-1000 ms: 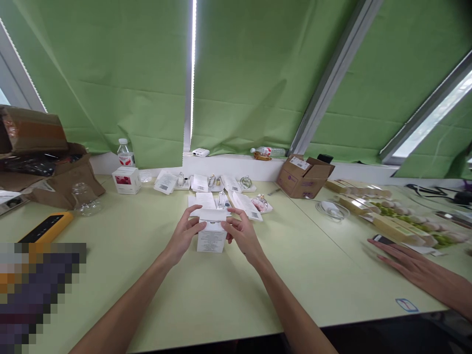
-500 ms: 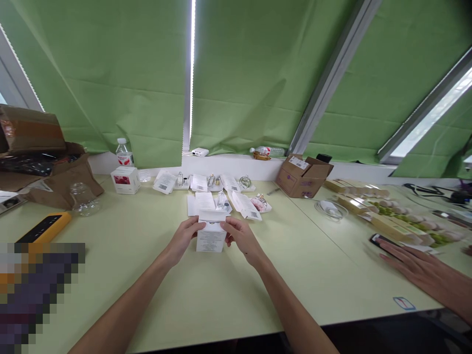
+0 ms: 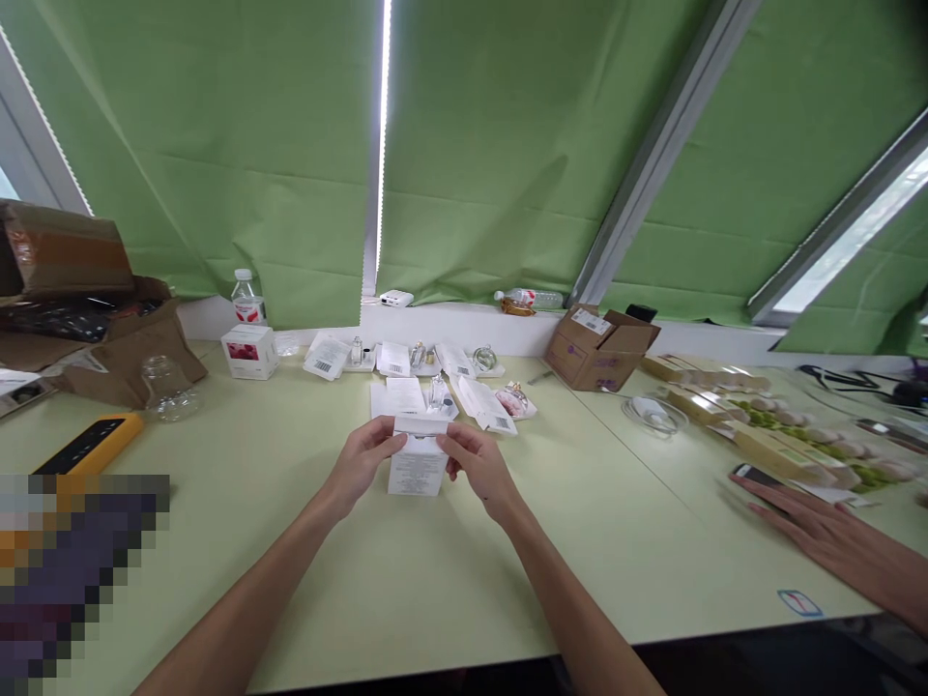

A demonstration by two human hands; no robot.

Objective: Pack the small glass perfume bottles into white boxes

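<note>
Between my hands stands a small white printed box [image 3: 419, 474] with its top flap raised. My left hand [image 3: 364, 464] grips the box's upper left side, thumb at the top edge. On the upper right side, my right hand [image 3: 477, 466] holds it the same way, thumb on the front. Just behind the box, a clear glass perfume bottle [image 3: 436, 391] lies beside an opened white carton [image 3: 404, 394]. A round pinkish bottle [image 3: 513, 398] rests on packaging to the right. More bottles with flattened white cartons lie in a row farther back. What the box contains is hidden.
A white box with a red picture [image 3: 249, 352], a water bottle [image 3: 247, 300] and a glass jar [image 3: 165, 389] stand left. A brown carton [image 3: 601, 350] sits back right. Another person's hand [image 3: 826, 532] rests by a phone at right. A yellow-black power strip [image 3: 94, 443] lies left.
The view has shifted very slightly. Both hands keep their grip on the white box, whose raised flap looks little changed.
</note>
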